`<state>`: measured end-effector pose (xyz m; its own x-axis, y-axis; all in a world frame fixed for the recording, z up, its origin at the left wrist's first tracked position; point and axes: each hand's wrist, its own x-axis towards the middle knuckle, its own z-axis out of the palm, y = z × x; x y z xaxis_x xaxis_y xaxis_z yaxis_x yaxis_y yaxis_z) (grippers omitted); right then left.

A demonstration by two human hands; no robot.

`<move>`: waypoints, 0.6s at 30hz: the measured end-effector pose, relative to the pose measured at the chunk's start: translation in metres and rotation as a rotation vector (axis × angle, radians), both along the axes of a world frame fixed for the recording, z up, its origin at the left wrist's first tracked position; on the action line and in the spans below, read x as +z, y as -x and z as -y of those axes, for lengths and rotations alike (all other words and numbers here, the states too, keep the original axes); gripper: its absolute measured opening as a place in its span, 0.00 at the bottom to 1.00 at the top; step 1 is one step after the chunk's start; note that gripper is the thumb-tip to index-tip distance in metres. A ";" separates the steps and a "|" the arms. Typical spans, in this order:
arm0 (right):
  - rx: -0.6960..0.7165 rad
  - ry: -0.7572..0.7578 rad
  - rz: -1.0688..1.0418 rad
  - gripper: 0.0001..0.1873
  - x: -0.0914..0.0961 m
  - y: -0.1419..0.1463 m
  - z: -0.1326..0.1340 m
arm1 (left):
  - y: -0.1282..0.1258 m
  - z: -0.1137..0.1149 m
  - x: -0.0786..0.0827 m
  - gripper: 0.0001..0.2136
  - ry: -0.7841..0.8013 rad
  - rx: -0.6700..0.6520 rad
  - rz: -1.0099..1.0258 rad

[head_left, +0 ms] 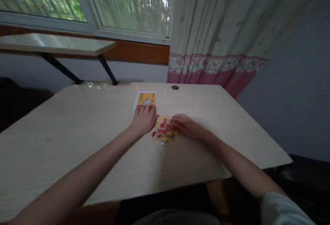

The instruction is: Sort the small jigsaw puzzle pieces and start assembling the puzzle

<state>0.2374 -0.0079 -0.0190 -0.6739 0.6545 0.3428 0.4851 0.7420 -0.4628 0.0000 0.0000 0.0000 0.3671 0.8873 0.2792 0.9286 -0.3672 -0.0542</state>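
A heap of small jigsaw puzzle pieces in yellow, pink and white lies on the table between my hands. My left hand rests flat with its fingers stretched over the lower edge of a picture sheet. That sheet is yellow with a white cartoon figure and a red band at the bottom, partly under the fingers. At the heap's upper right edge, my right hand touches the pieces with loosely bent fingers. No piece shows as gripped in it.
The pale wooden table has a round cable hole near its back edge. A raised shelf on black supports stands at the back left. Behind are a window and a patterned curtain.
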 end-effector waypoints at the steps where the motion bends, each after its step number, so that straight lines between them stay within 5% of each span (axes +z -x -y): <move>1: -0.003 -0.008 -0.009 0.16 0.001 -0.002 0.000 | 0.000 0.003 0.001 0.17 0.010 -0.045 0.033; 9: 0.003 -0.035 0.022 0.15 0.010 -0.010 0.004 | 0.004 0.026 0.003 0.16 0.110 -0.529 0.211; 18: -0.025 -0.068 -0.040 0.13 0.005 -0.008 0.000 | 0.001 0.029 0.004 0.15 0.170 -0.552 0.156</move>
<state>0.2451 -0.0078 -0.0142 -0.6425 0.6448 0.4140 0.4856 0.7605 -0.4310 -0.0011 -0.0290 0.0037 0.7529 0.6136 0.2380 0.5899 -0.7895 0.1694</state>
